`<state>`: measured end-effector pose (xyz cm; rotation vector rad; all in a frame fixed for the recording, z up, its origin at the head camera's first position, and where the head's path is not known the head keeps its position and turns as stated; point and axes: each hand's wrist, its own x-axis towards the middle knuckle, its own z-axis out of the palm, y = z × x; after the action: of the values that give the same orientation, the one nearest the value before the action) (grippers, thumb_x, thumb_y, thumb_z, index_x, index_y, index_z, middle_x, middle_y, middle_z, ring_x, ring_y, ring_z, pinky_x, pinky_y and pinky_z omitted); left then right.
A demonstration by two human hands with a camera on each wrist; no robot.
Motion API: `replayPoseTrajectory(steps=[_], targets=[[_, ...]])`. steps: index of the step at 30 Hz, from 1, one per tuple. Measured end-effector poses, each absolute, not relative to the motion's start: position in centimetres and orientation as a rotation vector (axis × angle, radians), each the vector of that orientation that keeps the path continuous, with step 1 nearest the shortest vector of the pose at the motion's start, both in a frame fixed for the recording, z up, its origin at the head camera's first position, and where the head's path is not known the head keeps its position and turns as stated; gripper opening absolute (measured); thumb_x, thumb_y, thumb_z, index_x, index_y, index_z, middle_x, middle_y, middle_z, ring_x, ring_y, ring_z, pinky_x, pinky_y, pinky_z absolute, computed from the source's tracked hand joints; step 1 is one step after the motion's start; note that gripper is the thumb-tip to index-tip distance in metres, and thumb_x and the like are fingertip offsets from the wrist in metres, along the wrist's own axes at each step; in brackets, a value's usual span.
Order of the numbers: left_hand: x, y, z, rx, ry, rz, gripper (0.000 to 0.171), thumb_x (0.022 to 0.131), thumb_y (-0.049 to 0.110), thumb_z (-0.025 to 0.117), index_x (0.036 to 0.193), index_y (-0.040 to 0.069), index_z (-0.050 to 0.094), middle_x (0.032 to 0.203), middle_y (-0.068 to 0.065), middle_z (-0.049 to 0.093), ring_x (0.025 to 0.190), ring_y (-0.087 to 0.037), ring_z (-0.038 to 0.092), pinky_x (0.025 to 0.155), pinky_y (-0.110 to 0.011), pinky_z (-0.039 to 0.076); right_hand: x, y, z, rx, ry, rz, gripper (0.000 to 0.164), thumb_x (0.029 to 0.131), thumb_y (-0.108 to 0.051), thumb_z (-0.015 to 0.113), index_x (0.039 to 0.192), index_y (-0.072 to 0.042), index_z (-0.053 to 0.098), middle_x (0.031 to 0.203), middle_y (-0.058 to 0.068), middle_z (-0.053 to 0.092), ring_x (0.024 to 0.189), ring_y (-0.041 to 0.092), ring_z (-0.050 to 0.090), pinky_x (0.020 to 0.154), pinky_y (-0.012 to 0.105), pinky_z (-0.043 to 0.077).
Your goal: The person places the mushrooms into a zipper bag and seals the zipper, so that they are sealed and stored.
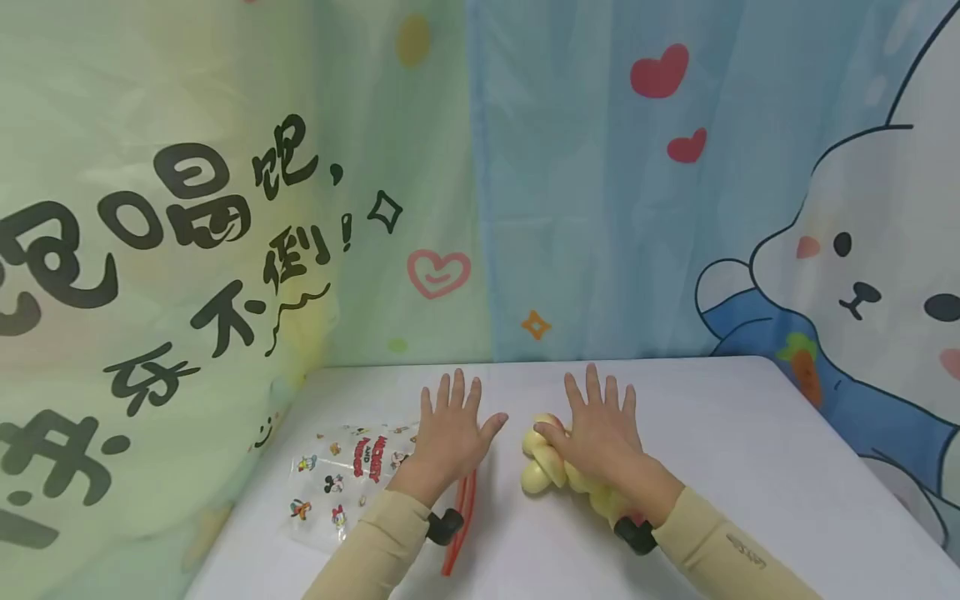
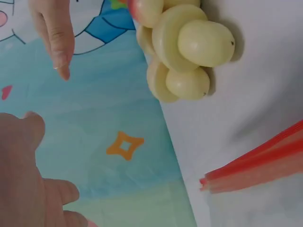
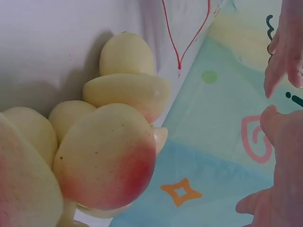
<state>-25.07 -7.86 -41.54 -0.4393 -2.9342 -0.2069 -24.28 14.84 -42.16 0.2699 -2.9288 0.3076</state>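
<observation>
My left hand [image 1: 452, 433] is held out palm down with spread fingers, over the right end of a clear zip bag [image 1: 341, 479] printed with cartoon characters. A red closure strip [image 1: 459, 529] runs along the bag's edge beside my wrist. My right hand [image 1: 600, 437], also flat and spread, hovers over a cluster of pale yellow, peach-like toy pieces [image 1: 536, 477] and partly hides them. Red blush marks one rounded piece [image 3: 109, 156] in the right wrist view; others look like domes on wider rims [image 2: 203, 42]. Neither hand holds anything.
The white table [image 1: 750, 500] ends at a back edge against a printed curtain [image 1: 555, 167] with hearts, lettering and a rabbit. Each wrist wears a small black camera, such as the left one [image 1: 446, 527].
</observation>
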Motion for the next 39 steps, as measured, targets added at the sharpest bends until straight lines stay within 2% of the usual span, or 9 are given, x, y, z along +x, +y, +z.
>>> replayPoseTrajectory(steps=[7,12,18,21,25,28,30,34,39], targets=[[-23.7,-8.2,-43.0,-0.39,-2.906,-0.104,0.074,0.093,0.057,0.054,0.148,0.009,0.041,0.154,-0.019,0.033,0.143,-0.041,0.024,0.112,-0.062,0.019,-22.7,14.3,-42.8,0.271,-2.901,0.272,0.094,0.088,-0.074,0.043,0.152,-0.006,0.031,0.157,0.027,0.019,0.14,0.051,0.021,0.11,0.068,0.007],[-21.7,-8.7,-44.5,-0.338,-2.883,-0.143,0.071,0.085,0.05,0.068,0.139,0.007,0.052,0.145,-0.021,0.045,0.137,-0.042,0.036,0.108,-0.06,0.029,-20.5,12.8,-44.0,0.367,-2.797,0.25,0.091,0.084,-0.072,0.053,0.147,-0.006,0.042,0.152,0.026,0.032,0.137,0.048,0.031,0.111,0.065,0.013],[-19.6,-9.6,-47.3,-0.207,-2.837,-0.193,0.08,0.073,0.048,0.081,0.135,0.006,0.054,0.123,-0.021,0.054,0.113,-0.037,0.048,0.089,-0.051,0.042,-17.2,9.7,-46.5,0.554,-2.67,0.346,0.072,0.085,-0.057,0.064,0.133,-0.003,0.057,0.142,0.022,0.047,0.131,0.042,0.042,0.11,0.06,0.025],[-18.8,-10.0,-48.6,-0.112,-2.83,-0.292,0.08,0.072,0.041,0.081,0.137,0.004,0.052,0.111,-0.019,0.053,0.098,-0.032,0.049,0.079,-0.046,0.043,-15.8,8.2,-48.0,0.672,-2.678,0.507,0.063,0.088,-0.049,0.064,0.13,-0.003,0.06,0.137,0.018,0.053,0.127,0.037,0.048,0.107,0.054,0.033],[-18.2,-10.4,-50.0,-0.064,-2.792,-0.506,0.061,0.079,0.022,0.074,0.133,0.001,0.055,0.107,-0.017,0.062,0.091,-0.031,0.061,0.077,-0.045,0.051,-15.0,6.8,-49.9,0.821,-2.784,0.736,0.06,0.092,-0.043,0.061,0.135,-0.003,0.055,0.14,0.014,0.052,0.127,0.032,0.051,0.102,0.048,0.042],[-18.3,-10.4,-51.2,-0.073,-2.761,-0.624,0.046,0.083,0.012,0.069,0.127,0.0,0.06,0.109,-0.017,0.068,0.096,-0.032,0.067,0.079,-0.045,0.054,-15.2,6.0,-51.2,0.902,-2.82,0.876,0.061,0.094,-0.039,0.06,0.14,-0.001,0.049,0.146,0.014,0.047,0.131,0.031,0.047,0.103,0.046,0.041],[-18.6,-10.4,-51.8,-0.072,-2.747,-0.675,0.04,0.084,0.01,0.067,0.122,0.001,0.064,0.103,-0.013,0.07,0.088,-0.027,0.068,0.076,-0.042,0.054,-15.5,5.6,-52.0,0.949,-2.781,0.944,0.06,0.095,-0.034,0.059,0.142,0.001,0.046,0.147,0.014,0.045,0.133,0.031,0.045,0.104,0.046,0.04],[-19.1,-10.6,-52.5,-0.048,-2.703,-0.741,0.033,0.082,0.01,0.066,0.114,0.006,0.07,0.084,-0.002,0.067,0.065,-0.013,0.055,0.06,-0.033,0.047,-16.1,5.1,-52.9,0.996,-2.709,1.054,0.06,0.095,-0.029,0.059,0.144,0.002,0.043,0.149,0.014,0.043,0.135,0.032,0.043,0.107,0.046,0.037],[-19.0,-10.8,-52.4,-0.054,-2.671,-0.88,0.031,0.083,0.01,0.062,0.112,0.011,0.072,0.072,0.007,0.06,0.056,-0.005,0.045,0.05,-0.025,0.038,-16.6,5.1,-53.0,0.952,-2.751,1.203,0.055,0.098,-0.032,0.054,0.145,-0.005,0.045,0.151,0.01,0.041,0.137,0.035,0.038,0.108,0.051,0.034]])
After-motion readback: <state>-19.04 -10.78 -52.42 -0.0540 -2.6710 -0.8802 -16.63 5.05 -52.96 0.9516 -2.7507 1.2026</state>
